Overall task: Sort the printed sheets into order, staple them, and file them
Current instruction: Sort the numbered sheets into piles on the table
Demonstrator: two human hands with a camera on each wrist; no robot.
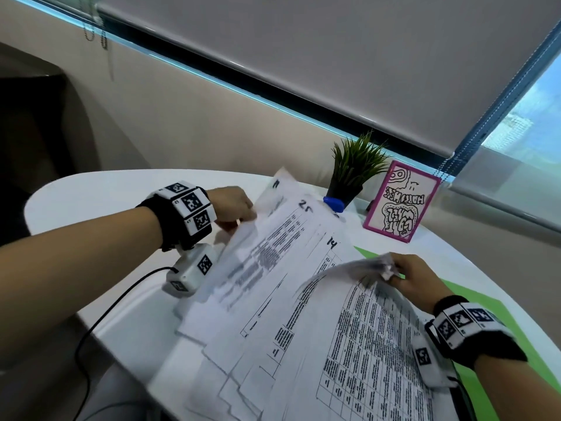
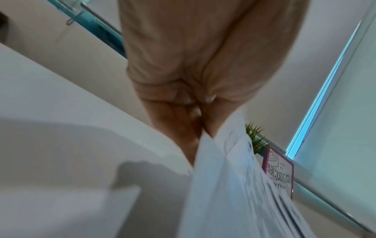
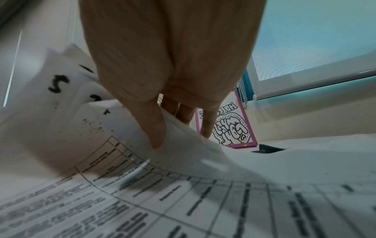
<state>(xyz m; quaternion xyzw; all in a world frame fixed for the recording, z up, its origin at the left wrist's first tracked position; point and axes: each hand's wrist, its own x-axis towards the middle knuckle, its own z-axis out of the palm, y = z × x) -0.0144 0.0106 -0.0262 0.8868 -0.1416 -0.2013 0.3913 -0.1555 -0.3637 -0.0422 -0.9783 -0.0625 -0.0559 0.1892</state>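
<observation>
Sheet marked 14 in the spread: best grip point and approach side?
Pinch the sheet marked 14 at its far edge beside the handwritten number, coming from the far side between the two hands. That strip is the bare part: the left hand holds lifted sheets over its left side, and the right hand curls the table sheet over its near right part. Slide it out rather than lift.
</observation>
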